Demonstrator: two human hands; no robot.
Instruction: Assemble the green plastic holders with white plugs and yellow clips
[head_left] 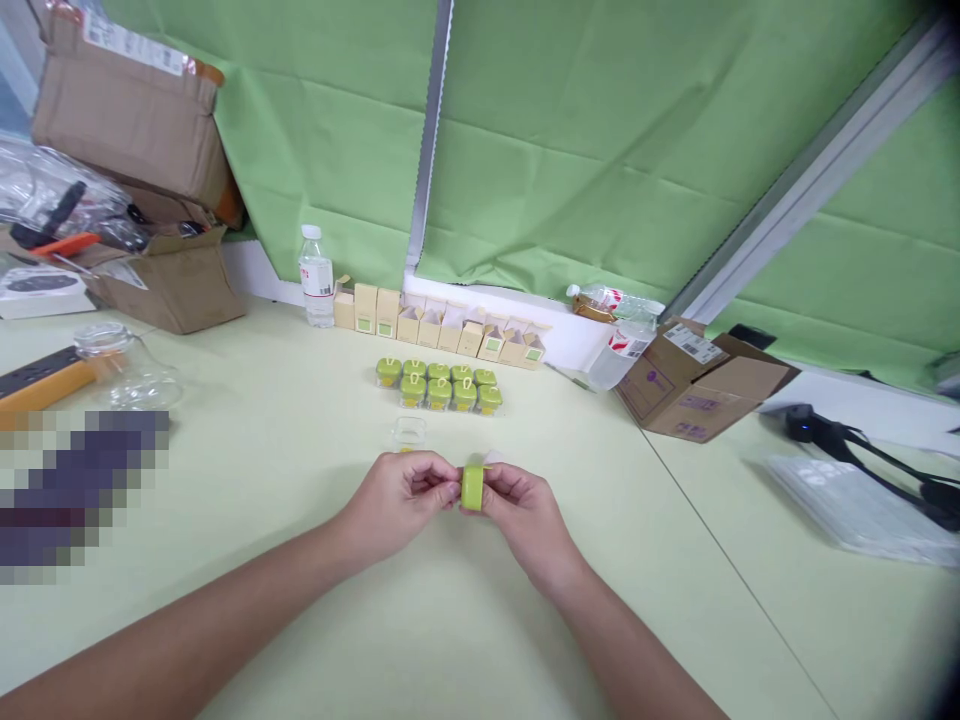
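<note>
Print on the bottle (316,285), upper left of centre, is red; on the carton (686,385), right of frame, purple. Both too small to read. Green lid (472,488) sits on edge, just below frame centre. Right hand (536,520) grips its right side, fingers curled. Left hand (397,508): thumb and index closed, pinching its left edge.

Lower centre of frame: green lid (472,488) is held on its side by right hand (534,515); left hand (399,505) is placed at its left. Mid-frame: green-lidded containers (439,388) are arranged in two rows. Above these, small cartons (430,328) are lined up.
</note>
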